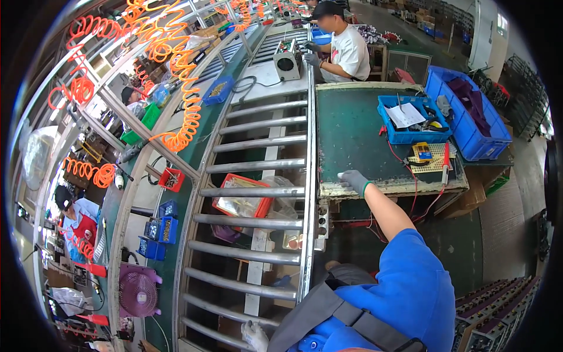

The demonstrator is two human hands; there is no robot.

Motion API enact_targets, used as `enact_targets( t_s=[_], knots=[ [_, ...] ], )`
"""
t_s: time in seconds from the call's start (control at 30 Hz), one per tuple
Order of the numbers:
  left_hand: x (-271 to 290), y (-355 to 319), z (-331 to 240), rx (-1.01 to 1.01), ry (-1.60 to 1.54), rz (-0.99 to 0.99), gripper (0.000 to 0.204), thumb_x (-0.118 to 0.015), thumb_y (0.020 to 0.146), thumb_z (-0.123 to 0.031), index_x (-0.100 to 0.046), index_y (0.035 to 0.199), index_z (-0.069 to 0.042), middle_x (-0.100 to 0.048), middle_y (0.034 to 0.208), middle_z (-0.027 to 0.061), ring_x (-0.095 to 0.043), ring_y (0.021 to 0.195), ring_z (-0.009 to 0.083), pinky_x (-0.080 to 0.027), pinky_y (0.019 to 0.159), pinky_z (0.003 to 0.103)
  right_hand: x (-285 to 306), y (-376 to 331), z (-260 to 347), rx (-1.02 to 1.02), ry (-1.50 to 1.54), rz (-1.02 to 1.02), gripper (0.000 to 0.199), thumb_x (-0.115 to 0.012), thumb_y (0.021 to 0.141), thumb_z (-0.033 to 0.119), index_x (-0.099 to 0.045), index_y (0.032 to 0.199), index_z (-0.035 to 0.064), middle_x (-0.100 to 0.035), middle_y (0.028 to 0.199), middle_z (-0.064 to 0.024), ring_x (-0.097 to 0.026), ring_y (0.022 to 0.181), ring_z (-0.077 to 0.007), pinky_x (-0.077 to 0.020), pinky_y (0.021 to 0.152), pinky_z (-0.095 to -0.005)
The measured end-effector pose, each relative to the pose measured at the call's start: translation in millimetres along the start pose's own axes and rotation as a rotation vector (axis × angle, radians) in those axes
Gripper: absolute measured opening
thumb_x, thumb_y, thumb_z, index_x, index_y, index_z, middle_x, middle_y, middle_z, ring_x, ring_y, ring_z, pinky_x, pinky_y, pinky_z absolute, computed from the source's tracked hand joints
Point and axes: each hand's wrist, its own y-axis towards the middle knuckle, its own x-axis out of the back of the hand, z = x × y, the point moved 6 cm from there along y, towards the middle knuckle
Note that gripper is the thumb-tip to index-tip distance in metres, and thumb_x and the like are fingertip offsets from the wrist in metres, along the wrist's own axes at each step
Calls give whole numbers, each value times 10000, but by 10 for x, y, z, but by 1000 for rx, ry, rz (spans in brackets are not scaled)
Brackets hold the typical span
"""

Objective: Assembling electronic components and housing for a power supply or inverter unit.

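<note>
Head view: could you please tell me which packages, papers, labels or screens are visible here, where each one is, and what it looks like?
White paper sheet: lying in the small blue bin on the green table; rectangular.
Yellow meter: on the table in front of that bin; small, boxy, with a pale screen too small to tell more.
Clear plastic bags: under the roller conveyor, beside an orange tray; crumpled, shiny.

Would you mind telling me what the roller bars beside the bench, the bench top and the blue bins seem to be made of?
The roller bars look like bare metal: silvery with bright glints. The bench top, which the gloved right hand rests on, seems a matte green mat over a pale, worn board edge, possibly wood. The blue bins look like moulded plastic, uniformly coloured with a slight sheen.
</note>
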Motion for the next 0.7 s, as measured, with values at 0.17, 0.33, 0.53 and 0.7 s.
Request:
enact_targets(
  t_s=[0.17, 0.33, 0.53, 0.7],
  knots=[
    [21, 401, -457, 82, -130, 129, 387, -629, 938, -225, -637, 1226, 34, -507, 1406, 286, -454, 1352, 405, -398, 1099, 452, 69, -33, -89, 0, 61, -51, 323, -688, 940, 331, -685, 1113, 57, -694, 1006, -38, -651, 804, -146, -515, 698, -342],
    [-39, 443, -593, 62, -179, 130, 391, -638, 943, -244, -639, 1228, 23, -502, 1416, 285, -449, 1361, 402, -403, 1097, 448, -40, -62, -218, -15, 26, -24, 378, -680, 941, 367, -674, 1147, 50, -700, 1096, -67, -672, 889, -192, -526, 745, -366],
    [-358, 256, -84, 148, -229, 284, 420, -656, 933, -276, -644, 1232, 18, -549, 1362, 245, -506, 1295, 378, -440, 1062, 438, -30, -45, -541, -43, -25, -15, 346, -670, 923, 364, -681, 1120, 81, -704, 1004, -73, -673, 848, -203, -529, 732, -380],
    [-551, 280, 144, 328, -396, 411, 398, -664, 920, -257, -665, 1191, 35, -605, 1274, 223, -562, 1206, 363, -461, 1025, 428, -94, -399, -842, -91, 21, 0, 373, -697, 919, 364, -661, 1158, 79, -690, 1045, -43, -655, 860, -164, -515, 697, -322]
  ],
)
